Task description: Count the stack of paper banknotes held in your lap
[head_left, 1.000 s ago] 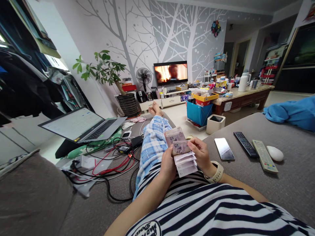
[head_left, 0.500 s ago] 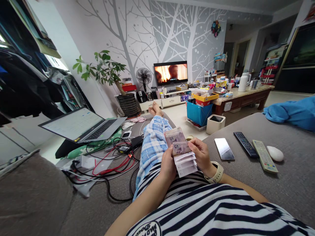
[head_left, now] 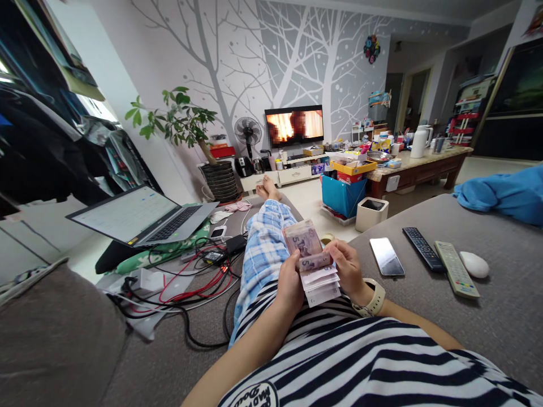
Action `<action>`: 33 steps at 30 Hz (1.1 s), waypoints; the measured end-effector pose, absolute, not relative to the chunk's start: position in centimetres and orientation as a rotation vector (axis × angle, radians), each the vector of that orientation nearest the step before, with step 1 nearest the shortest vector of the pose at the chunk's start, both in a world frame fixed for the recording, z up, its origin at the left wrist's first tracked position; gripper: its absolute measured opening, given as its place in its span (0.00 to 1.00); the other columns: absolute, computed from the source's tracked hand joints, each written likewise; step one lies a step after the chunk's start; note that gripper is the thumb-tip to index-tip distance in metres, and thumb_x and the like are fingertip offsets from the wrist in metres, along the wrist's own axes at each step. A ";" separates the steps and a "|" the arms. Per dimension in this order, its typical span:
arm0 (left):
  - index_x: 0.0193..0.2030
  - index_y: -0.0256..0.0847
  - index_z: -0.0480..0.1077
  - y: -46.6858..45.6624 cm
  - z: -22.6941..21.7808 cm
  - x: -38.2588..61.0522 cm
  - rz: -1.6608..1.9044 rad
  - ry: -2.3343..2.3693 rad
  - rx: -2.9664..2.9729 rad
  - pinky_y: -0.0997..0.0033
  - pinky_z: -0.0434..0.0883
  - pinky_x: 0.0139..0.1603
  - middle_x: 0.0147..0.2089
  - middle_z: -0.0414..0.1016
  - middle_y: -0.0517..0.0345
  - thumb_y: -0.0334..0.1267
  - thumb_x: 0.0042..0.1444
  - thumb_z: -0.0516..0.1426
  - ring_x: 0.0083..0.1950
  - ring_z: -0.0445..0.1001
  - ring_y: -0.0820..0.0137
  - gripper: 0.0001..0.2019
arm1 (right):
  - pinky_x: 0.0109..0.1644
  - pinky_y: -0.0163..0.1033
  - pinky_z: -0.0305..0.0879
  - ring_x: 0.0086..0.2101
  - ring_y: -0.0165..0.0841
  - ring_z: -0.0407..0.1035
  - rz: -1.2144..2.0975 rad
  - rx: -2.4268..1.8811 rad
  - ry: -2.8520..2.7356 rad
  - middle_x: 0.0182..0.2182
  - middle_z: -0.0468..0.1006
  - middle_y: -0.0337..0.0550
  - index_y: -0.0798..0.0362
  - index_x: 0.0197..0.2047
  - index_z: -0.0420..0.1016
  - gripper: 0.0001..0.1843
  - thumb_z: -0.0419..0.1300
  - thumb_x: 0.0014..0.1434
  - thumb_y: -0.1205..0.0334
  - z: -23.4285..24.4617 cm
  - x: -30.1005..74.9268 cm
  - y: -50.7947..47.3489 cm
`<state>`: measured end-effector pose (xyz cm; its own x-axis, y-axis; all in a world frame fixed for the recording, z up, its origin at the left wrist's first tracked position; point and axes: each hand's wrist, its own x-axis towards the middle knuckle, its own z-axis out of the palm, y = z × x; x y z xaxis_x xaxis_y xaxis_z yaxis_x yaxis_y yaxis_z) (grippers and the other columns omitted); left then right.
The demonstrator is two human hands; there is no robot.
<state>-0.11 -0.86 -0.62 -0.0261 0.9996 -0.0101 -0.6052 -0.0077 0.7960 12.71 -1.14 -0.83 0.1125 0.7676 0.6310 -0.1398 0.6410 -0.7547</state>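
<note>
As I look through the head camera, a sheaf of banknotes [head_left: 303,239] sits between my left hand [head_left: 291,282] and my right hand [head_left: 347,268], its near end in front of the striped shirt [head_left: 390,353]. The left fingers are closed on the sheaf's left edge, the thumb lying on the front. On the other side, the right fingers pinch the right edge of a note bent across the middle; below it, several pale note ends hang fanned toward the near side. A light-strapped watch [head_left: 375,298] circles the right wrist.

On the grey sofa [head_left: 504,328] to the right I see a phone [head_left: 387,257], a dark remote [head_left: 423,249], a pale remote [head_left: 457,269] and a rounded white object [head_left: 474,264], roughly in a row. To the left, cables [head_left: 203,291] lie tangled near the plaid trousers [head_left: 263,234], with an open laptop [head_left: 176,223] farther left, its screen lit. At the far side, a television [head_left: 311,125] is lit, a fan [head_left: 248,133] on its left, and a cluttered worktop [head_left: 445,157] bearing a white jug [head_left: 419,142] stands to the right.
</note>
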 end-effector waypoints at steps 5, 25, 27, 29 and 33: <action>0.36 0.35 0.77 -0.9 -0.5 0.0 1.470 0.724 0.738 0.60 0.74 0.49 0.37 0.83 0.50 0.46 0.44 0.64 0.44 0.80 0.56 0.16 | 0.30 0.38 0.59 0.24 0.31 0.62 0.770 -0.543 -1.307 0.20 0.71 0.38 0.50 0.26 0.72 0.21 0.55 0.65 0.48 -0.8 12.7 -1.2; 0.38 0.33 0.75 -1.5 0.0 0.1 1.447 0.782 0.731 0.64 0.72 0.38 0.32 0.82 0.51 0.39 0.38 0.67 0.31 0.78 0.63 0.19 | 0.30 0.35 0.59 0.26 0.30 0.61 0.818 -0.727 -1.149 0.25 0.68 0.35 0.51 0.33 0.70 0.14 0.63 0.58 0.49 -1.7 12.6 0.7; 0.38 0.33 0.75 -1.5 0.0 0.1 1.446 0.790 0.726 0.64 0.72 0.37 0.32 0.81 0.51 0.38 0.37 0.67 0.32 0.78 0.62 0.19 | 0.30 0.35 0.58 0.26 0.30 0.60 0.805 -0.748 -1.181 0.24 0.68 0.35 0.52 0.30 0.70 0.15 0.61 0.60 0.49 -1.7 12.7 0.7; 0.38 0.33 0.75 -1.5 0.0 0.1 1.444 0.796 0.724 0.64 0.71 0.36 0.31 0.81 0.52 0.38 0.36 0.67 0.32 0.78 0.61 0.19 | 0.29 0.35 0.57 0.26 0.29 0.59 0.801 -0.757 -1.206 0.22 0.66 0.34 0.52 0.28 0.69 0.16 0.61 0.60 0.49 -1.7 12.8 0.7; 0.36 0.34 0.75 -1.4 0.0 0.0 1.455 0.815 0.742 0.64 0.72 0.37 0.30 0.81 0.52 0.40 0.37 0.67 0.33 0.78 0.61 0.17 | 0.28 0.35 0.55 0.25 0.29 0.57 0.791 -0.769 -1.204 0.21 0.64 0.33 0.52 0.26 0.67 0.17 0.60 0.60 0.50 -1.4 12.8 0.5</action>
